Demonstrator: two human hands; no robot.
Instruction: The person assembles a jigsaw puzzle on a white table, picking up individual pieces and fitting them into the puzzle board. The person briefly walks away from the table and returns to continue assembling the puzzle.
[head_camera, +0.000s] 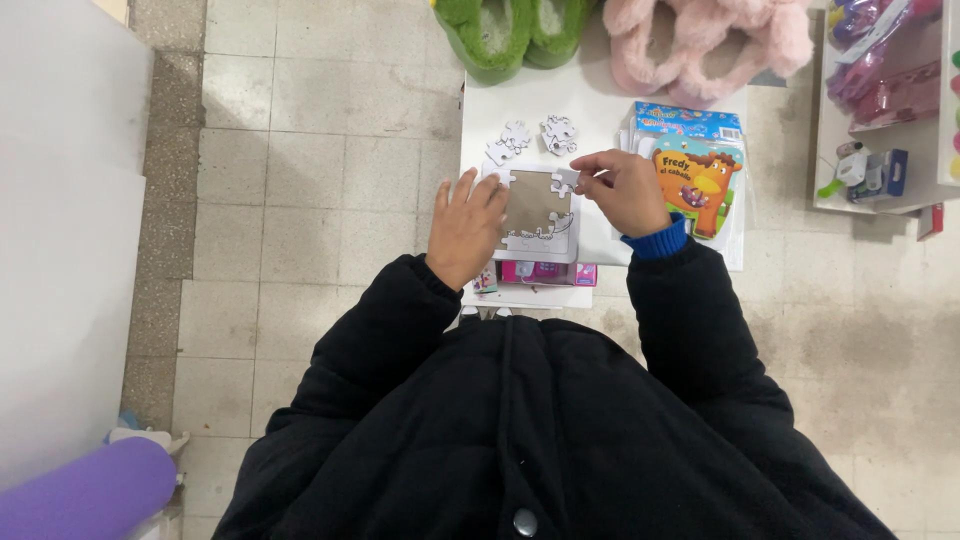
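A small square jigsaw tray (534, 205) lies on a white table (540, 100), its brown middle bare and white pieces set along its edges. My left hand (466, 226) rests flat on the tray's left side, fingers spread. My right hand (626, 190) pinches a white puzzle piece (567, 181) at the tray's upper right corner. Two loose white pieces (509, 142) (558, 133) lie on the table just beyond the tray.
An orange cartoon-animal book (697, 180) and a blue box (686, 120) lie to the right. Green slippers (505, 30) and pink fluffy slippers (705, 40) sit at the far edge. A pink box (545, 272) lies under the tray. A shelf with toys (880, 110) stands right; a purple roll (85, 495) lower left.
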